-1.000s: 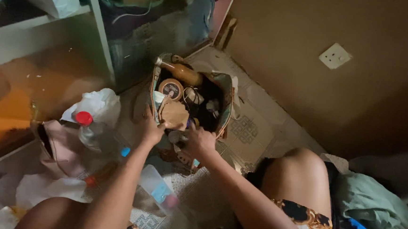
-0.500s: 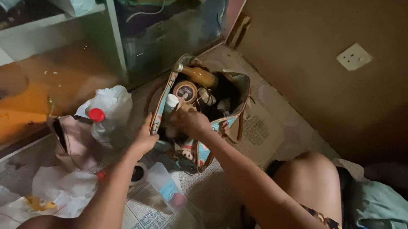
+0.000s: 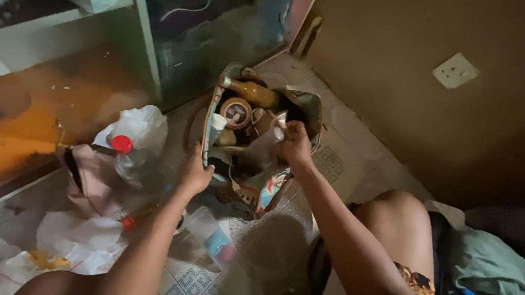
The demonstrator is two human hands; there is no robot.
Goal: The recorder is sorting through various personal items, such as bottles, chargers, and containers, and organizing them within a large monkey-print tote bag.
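Note:
A patterned fabric bag (image 3: pixel 269 190) stands open on the floor, packed with bottles and jars. Inside it I see an amber bottle (image 3: pixel 255 94) lying across the back, a round brown-lidded jar (image 3: pixel 236 112) and a white tube (image 3: pixel 216 128). My left hand (image 3: pixel 194 175) grips the bag's near left rim and holds it open. My right hand (image 3: pixel 293 144) is inside the bag's mouth, its fingers closed on a small clear wrapped item (image 3: pixel 270 143); what that item is stays unclear.
A clear plastic bottle with a red cap (image 3: pixel 127 157) stands left of the bag beside a white plastic bag (image 3: pixel 139 125) and a pink pouch (image 3: pixel 93 176). A small clear container (image 3: pixel 211 238) lies by my left forearm. White shelving (image 3: pixel 69 26) rises at left; a wall socket (image 3: pixel 455 70) is at right.
My right hand has shifted from the bag's near edge deeper into its mouth and closed on a clear wrapped item. My left hand keeps its hold on the rim.

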